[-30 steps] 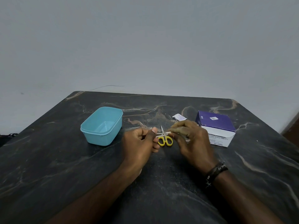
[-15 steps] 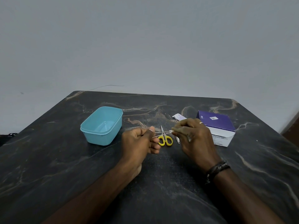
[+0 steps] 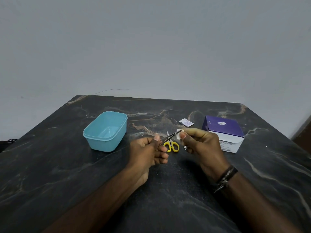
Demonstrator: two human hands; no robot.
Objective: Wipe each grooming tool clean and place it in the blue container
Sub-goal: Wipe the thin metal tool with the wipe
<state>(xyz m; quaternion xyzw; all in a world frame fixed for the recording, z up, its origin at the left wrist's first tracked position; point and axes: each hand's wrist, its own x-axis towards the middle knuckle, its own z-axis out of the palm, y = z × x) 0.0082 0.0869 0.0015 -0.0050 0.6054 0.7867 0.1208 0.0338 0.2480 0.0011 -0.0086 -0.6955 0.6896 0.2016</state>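
Tweezers [image 3: 169,137], mid-table just above the yellow scissors [image 3: 171,145], are being pinched in our left hand [image 3: 148,153] while our right hand [image 3: 200,145] is squeezing a wipe [image 3: 178,134] around their tip, risking a slip.

Desk [image 3: 67,174]: black stone w/ tan and pale grey veining. Container [image 3: 105,131]: light blue, plain, no pattern. Scissors [image 3: 171,145]: yellow handles, silver blades. Tweezers [image 3: 169,137]: silver metal. Wipe [image 3: 178,134]: white. Box [image 3: 223,132]: purple top and side, white lower front w/ dark print, small white label on top. Sachet [image 3: 186,122]: white w/ fine dark print. Wall [image 3: 151,47]: plain grey. Wristband [image 3: 226,178] on right wrist: black and dark brown cords w/ metal piece.
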